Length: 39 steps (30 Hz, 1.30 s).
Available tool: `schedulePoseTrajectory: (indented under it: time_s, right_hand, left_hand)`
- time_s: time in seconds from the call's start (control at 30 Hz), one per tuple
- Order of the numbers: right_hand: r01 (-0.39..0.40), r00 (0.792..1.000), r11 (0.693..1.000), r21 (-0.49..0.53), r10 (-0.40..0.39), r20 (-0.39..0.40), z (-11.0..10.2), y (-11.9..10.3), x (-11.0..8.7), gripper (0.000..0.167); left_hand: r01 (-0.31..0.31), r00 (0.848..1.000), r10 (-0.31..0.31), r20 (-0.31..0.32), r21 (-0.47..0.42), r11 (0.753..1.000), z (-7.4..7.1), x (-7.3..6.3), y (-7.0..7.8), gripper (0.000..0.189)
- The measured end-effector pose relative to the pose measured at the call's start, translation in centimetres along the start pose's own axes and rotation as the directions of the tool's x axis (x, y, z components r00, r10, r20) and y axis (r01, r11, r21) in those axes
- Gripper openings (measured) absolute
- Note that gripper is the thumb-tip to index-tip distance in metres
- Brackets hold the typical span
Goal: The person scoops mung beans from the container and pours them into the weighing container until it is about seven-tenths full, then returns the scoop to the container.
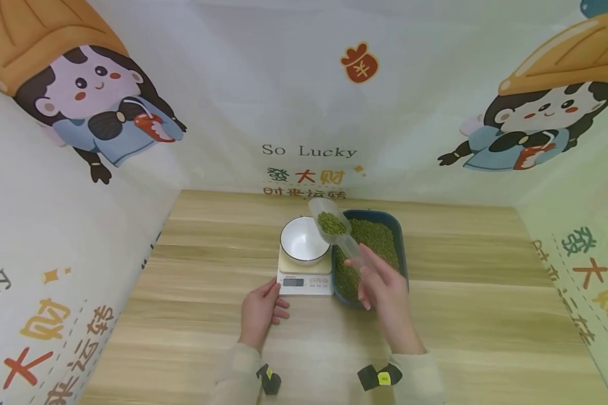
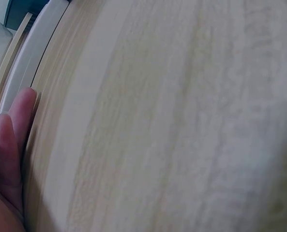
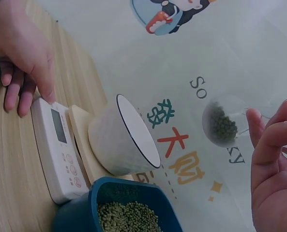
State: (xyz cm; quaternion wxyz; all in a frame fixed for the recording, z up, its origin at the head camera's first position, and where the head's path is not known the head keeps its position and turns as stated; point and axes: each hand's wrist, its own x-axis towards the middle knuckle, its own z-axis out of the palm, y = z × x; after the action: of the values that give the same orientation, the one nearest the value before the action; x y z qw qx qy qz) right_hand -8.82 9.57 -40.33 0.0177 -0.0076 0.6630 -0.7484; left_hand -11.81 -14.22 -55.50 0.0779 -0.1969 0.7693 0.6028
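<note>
Head view, left to right, on a wood-grain tabletop [image 1: 187, 270]. Item: left hand [image 1: 260, 312], at the scale's front left corner; thumb touching the casing, remaining fingers loosely extended and slightly apart, gripping nothing. Item: kitchen scale [image 1: 304, 289], white, set nearer the tabletop's back edge than its front; stiff, presumably light, best held by the casing edges rather than the platform. Item: bowl [image 1: 304, 241], white with dark rim, upright on the scale, no contents visible; probably glazed, hence smooth and chippable; take by opposite sides below the rim. Item: scoop [image 1: 355, 251], clear, raised above the gap between bowl and tub, carrying a small load of green beans [image 1: 331, 223]; likely light, rigid plastic, rather slick; the handle is the place to grip, kept level, since loose beans would roll off at a tilt. Item: tub [image 1: 403, 247], dark blue, just beside the scale's right edge, holding many more beans; likely the heaviest piece, to be lifted by both long sides. Item: right hand [image 1: 389, 292], over the tub's front right corner, thumb and curled fingers pinching the scoop's handle.
</note>
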Motion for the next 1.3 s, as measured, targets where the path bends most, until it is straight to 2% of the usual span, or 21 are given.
schedulePoseTrajectory:
  time_s: [0.2, 0.4, 0.5, 0.63, 0.73, 0.93, 1.3]
  right_hand:
    - [0.028, 1.000, 0.997, -0.067, -0.028, -0.005, 0.0, -0.2, -0.1, 0.039]
    - [-0.037, 0.998, 0.996, -0.086, 0.041, 0.047, 0.3, 0.4, -1.1, 0.039]
    - [-0.062, 0.997, 0.993, -0.103, 0.067, 0.042, 0.4, 0.7, -1.2, 0.040]
    - [-0.112, 0.993, 0.984, -0.138, 0.115, 0.012, 0.6, 0.5, -0.7, 0.040]
    - [-0.139, 0.990, 0.976, -0.165, 0.142, 0.004, 0.8, 0.3, -0.2, 0.041]
    - [-0.133, 0.991, 0.974, -0.181, 0.135, 0.000, 0.8, 0.0, 0.2, 0.039]
    - [-0.174, 0.984, 0.964, -0.199, 0.179, 0.004, 1.6, -0.5, 0.3, 0.041]
  left_hand:
    - [-0.031, 1.000, 0.031, -0.002, 0.010, 0.999, 0.2, 0.2, 0.1, 0.040]
    - [-0.014, 1.000, 0.014, -0.007, 0.027, 1.000, -0.1, -0.9, -1.0, 0.039]
    - [-0.021, 1.000, 0.021, 0.001, 0.033, 0.999, -0.1, -1.2, -1.4, 0.040]
    - [-0.056, 0.998, 0.056, 0.000, 0.033, 0.998, 0.0, -0.9, -1.0, 0.041]
    - [-0.053, 0.999, 0.053, -0.011, 0.028, 0.998, 0.1, -0.5, -0.5, 0.040]
    - [-0.053, 0.999, 0.053, -0.006, 0.017, 0.998, 0.0, -0.2, -0.2, 0.040]
    - [-0.065, 0.998, 0.065, -0.006, 0.022, 0.998, 0.2, -0.3, -0.2, 0.040]
